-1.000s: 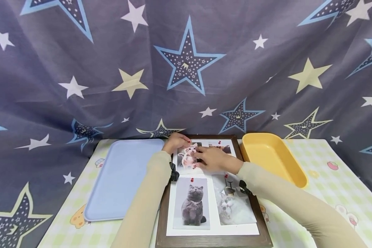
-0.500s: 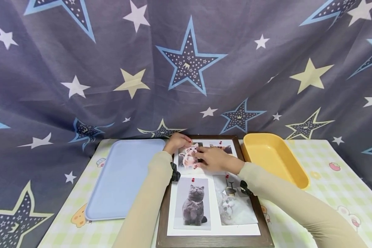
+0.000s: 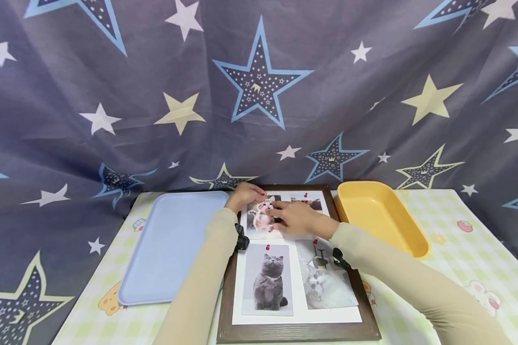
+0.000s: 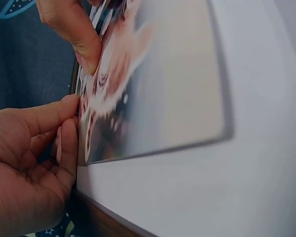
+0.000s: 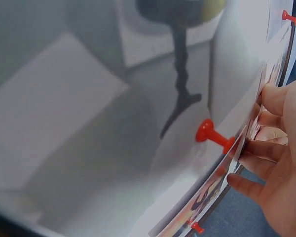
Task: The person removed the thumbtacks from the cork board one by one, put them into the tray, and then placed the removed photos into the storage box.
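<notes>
A framed white board [image 3: 300, 316] holds several cat photos. At its upper left lies a kitten photo [image 3: 261, 218]. Along the photo's top edge, the thumb and forefinger of my left hand [image 3: 247, 195] come together in a pinch; anything small between the fingertips is hidden. My right hand [image 3: 300, 219] presses on the kitten photo's right side with spread fingers, also seen in the right wrist view. Below sit a grey cat photo [image 3: 269, 287] and a white cat photo [image 3: 330, 290]. Red push pins fix these two, including one push pin [image 5: 212, 134] near my right hand.
Left of the frame lies a blue tray [image 3: 172, 249]. A yellow bin [image 3: 377, 215] stands close to the frame's right side. The checked tablecloth [image 3: 453, 249] covers the table, and a star-patterned curtain [image 3: 259, 143] hangs right behind.
Both hands keep the same place on the kitten photo. The head view has shifted slightly; the photos, tray and bin stay put.
</notes>
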Demonstrator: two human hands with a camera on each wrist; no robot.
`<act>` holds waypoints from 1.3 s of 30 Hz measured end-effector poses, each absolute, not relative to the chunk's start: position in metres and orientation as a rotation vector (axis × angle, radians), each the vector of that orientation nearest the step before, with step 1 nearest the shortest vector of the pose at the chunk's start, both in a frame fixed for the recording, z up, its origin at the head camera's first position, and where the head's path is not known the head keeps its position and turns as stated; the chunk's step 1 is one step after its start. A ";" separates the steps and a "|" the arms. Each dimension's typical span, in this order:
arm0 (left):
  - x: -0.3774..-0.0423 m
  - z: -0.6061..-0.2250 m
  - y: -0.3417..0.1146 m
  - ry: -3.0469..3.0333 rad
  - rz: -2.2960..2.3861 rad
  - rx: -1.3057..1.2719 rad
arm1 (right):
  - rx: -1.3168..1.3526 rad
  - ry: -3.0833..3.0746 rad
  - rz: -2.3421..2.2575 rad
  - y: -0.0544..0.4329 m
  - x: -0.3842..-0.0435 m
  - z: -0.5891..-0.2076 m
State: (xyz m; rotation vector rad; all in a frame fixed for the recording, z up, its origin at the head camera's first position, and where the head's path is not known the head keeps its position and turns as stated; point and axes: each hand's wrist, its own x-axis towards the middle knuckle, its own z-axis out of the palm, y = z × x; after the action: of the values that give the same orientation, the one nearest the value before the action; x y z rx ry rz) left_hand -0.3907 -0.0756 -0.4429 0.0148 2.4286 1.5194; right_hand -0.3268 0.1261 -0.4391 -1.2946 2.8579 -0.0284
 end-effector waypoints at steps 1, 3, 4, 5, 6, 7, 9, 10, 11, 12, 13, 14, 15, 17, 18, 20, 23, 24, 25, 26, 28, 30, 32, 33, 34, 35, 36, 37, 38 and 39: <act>-0.391 -0.443 -0.076 2.427 1.521 0.016 | -1.296 2.857 -0.026 0.126 -0.327 -0.439; -0.391 -0.443 -0.077 2.421 1.530 0.023 | -1.287 2.858 -0.026 0.125 -0.327 -0.438; -0.391 -0.444 -0.077 2.420 1.534 0.026 | -1.281 2.859 -0.025 0.125 -0.327 -0.438; -0.391 -0.444 -0.077 2.420 1.538 0.028 | -1.276 2.860 -0.026 0.124 -0.326 -0.438; -0.391 -0.444 -0.077 2.420 1.541 0.027 | -1.272 2.861 -0.025 0.124 -0.326 -0.438; -0.391 -0.445 -0.077 2.422 1.544 0.027 | -1.268 2.860 -0.024 0.124 -0.326 -0.438; -0.392 -0.447 -0.077 2.431 1.546 0.026 | -1.259 2.855 -0.029 0.124 -0.326 -0.439; -0.393 -0.447 -0.076 2.437 1.548 0.025 | -1.258 2.854 -0.028 0.124 -0.326 -0.439; -0.393 -0.448 -0.076 2.439 1.549 0.023 | -1.257 2.854 -0.025 0.124 -0.327 -0.439; -0.393 -0.448 -0.076 2.441 1.546 0.023 | -1.254 2.853 -0.023 0.124 -0.327 -0.440; -0.393 -0.448 -0.076 2.441 1.543 0.023 | -1.257 2.854 -0.022 0.123 -0.327 -0.440; -0.394 -0.448 -0.077 2.438 1.541 0.022 | -1.254 2.854 -0.023 0.123 -0.327 -0.441; -0.394 -0.449 -0.077 2.439 1.534 0.021 | -1.259 2.856 -0.028 0.123 -0.327 -0.442; -0.393 -0.448 -0.078 2.438 1.525 0.017 | -1.270 2.858 -0.039 0.123 -0.327 -0.442; -0.393 -0.448 -0.078 2.439 1.525 0.017 | -1.272 2.858 -0.047 0.123 -0.327 -0.442; -0.393 -0.448 -0.078 2.445 1.532 0.015 | -1.277 2.859 -0.066 0.124 -0.326 -0.442; -0.392 -0.447 -0.077 2.452 1.552 0.015 | -1.285 2.866 -0.075 0.124 -0.326 -0.442; -0.392 -0.447 -0.076 2.452 1.560 0.015 | -1.282 2.866 -0.072 0.125 -0.326 -0.442; -0.391 -0.447 -0.076 2.450 1.565 0.015 | -1.280 2.865 -0.068 0.125 -0.326 -0.442; -0.391 -0.447 -0.076 2.448 1.567 0.014 | -1.282 2.866 -0.065 0.125 -0.326 -0.442; -0.391 -0.446 -0.076 2.445 1.571 0.014 | -1.276 2.865 -0.052 0.125 -0.327 -0.442; -0.390 -0.446 -0.075 2.452 1.565 0.015 | -1.277 2.867 -0.044 0.125 -0.327 -0.442; -0.390 -0.446 -0.075 2.456 1.561 0.017 | -1.280 2.871 -0.046 0.125 -0.328 -0.443; -0.390 -0.447 -0.075 2.458 1.558 0.016 | -1.273 2.870 -0.042 0.125 -0.328 -0.443; -0.391 -0.447 -0.075 2.459 1.555 0.016 | -1.270 2.870 -0.039 0.125 -0.328 -0.443; -0.391 -0.447 -0.075 2.459 1.553 0.015 | -1.264 2.868 -0.040 0.125 -0.328 -0.443; -0.391 -0.447 -0.075 2.457 1.551 0.014 | -1.258 2.866 -0.040 0.124 -0.328 -0.443; -0.391 -0.448 -0.075 2.457 1.550 0.013 | -1.253 2.864 -0.039 0.124 -0.328 -0.443; -0.392 -0.448 -0.075 2.455 1.550 0.011 | -1.255 2.865 -0.041 0.124 -0.328 -0.443; -0.392 -0.448 -0.076 2.458 1.547 0.012 | -1.253 2.864 -0.038 0.124 -0.328 -0.443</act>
State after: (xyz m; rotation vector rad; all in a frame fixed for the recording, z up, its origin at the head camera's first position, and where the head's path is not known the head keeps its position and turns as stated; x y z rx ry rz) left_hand -0.3918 -0.0756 -0.4480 0.0118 2.4576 1.5472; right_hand -0.3279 0.1237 -0.4429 -1.2534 2.8643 -0.0376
